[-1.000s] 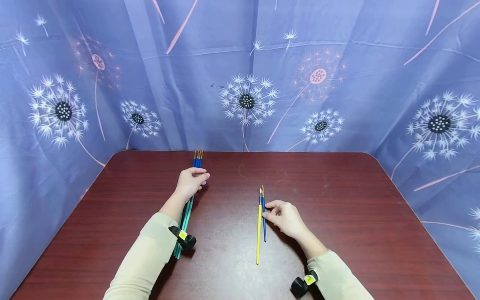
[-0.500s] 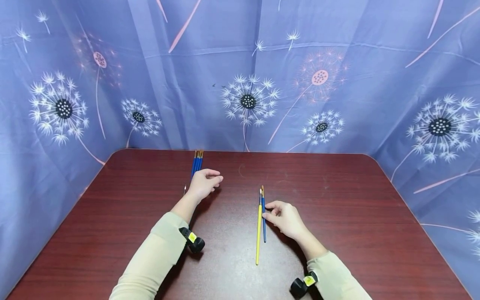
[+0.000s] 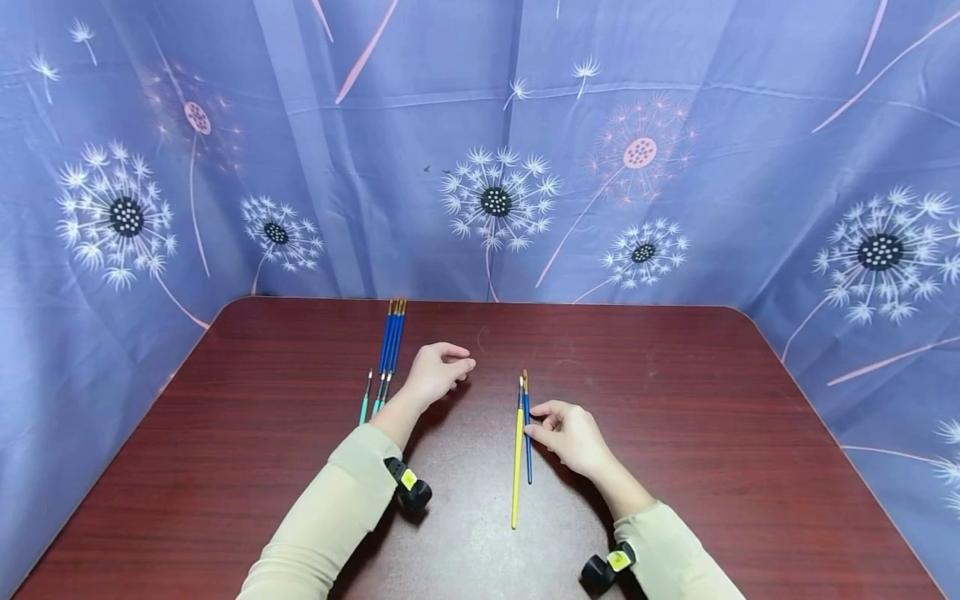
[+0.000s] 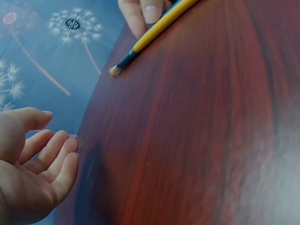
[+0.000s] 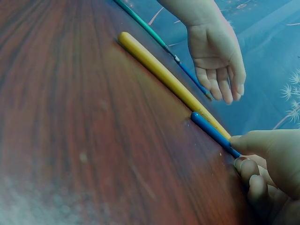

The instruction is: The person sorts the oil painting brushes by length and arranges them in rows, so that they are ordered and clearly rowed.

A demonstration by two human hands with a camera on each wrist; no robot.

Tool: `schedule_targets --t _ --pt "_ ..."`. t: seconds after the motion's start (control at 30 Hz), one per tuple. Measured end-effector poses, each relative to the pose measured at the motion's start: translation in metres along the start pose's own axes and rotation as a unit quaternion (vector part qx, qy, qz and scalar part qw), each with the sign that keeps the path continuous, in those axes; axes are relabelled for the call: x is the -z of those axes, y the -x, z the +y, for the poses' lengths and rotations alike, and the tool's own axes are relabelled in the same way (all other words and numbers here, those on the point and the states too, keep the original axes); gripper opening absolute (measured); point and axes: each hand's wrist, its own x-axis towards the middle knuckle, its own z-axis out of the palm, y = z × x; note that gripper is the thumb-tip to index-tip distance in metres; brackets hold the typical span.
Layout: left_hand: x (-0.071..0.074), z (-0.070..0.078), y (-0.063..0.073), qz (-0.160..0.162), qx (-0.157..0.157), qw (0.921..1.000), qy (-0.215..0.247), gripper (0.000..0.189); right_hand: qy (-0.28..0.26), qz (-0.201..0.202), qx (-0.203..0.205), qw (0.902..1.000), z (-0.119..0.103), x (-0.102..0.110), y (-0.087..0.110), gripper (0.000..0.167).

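Observation:
A yellow paintbrush (image 3: 517, 467) and a shorter blue paintbrush (image 3: 529, 457) lie side by side mid-table, bristles pointing away. My right hand (image 3: 576, 437) is at the blue one; in the right wrist view its thumb and fingers pinch that handle near the yellow brush. My left hand (image 3: 433, 373) hovers over the table to the left of this pair, fingers loosely bent and holding nothing, as the left wrist view also shows. Beyond the left wrist lie several blue paintbrushes (image 3: 392, 337) in a row. Green paintbrushes (image 3: 365, 407) lie nearer, their lower handles hidden by the left arm.
The dark red wooden table (image 3: 712, 400) reaches back to a blue curtain (image 3: 375, 167) printed with dandelions. Each sleeve has a black wrist camera strapped on, one on the left (image 3: 414, 493) and one on the right (image 3: 598, 575).
My left hand has moved right, away from the blue and green brushes, uncovering more of them. The right hand and the brushes have stayed in place.

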Motion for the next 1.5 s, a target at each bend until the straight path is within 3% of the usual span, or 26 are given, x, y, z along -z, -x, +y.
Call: schedule_targets --t 0.67,1.27,1.5 --pt "-0.042 0.009 0.001 -0.023 -0.005 0.9997 0.002 0.024 0.002 0.002 -0.001 1.0000 0.000 0.001 0.000 0.026" --pt "-0.069 0.017 0.001 -0.026 0.060 0.9976 0.021 0.013 0.003 0.006 0.008 0.9999 0.001 0.000 -0.001 0.026" --pt "-0.079 0.021 -0.003 -0.010 0.075 0.9968 -0.024 0.011 0.009 0.008 0.012 0.9999 0.002 0.000 -0.002 0.026"
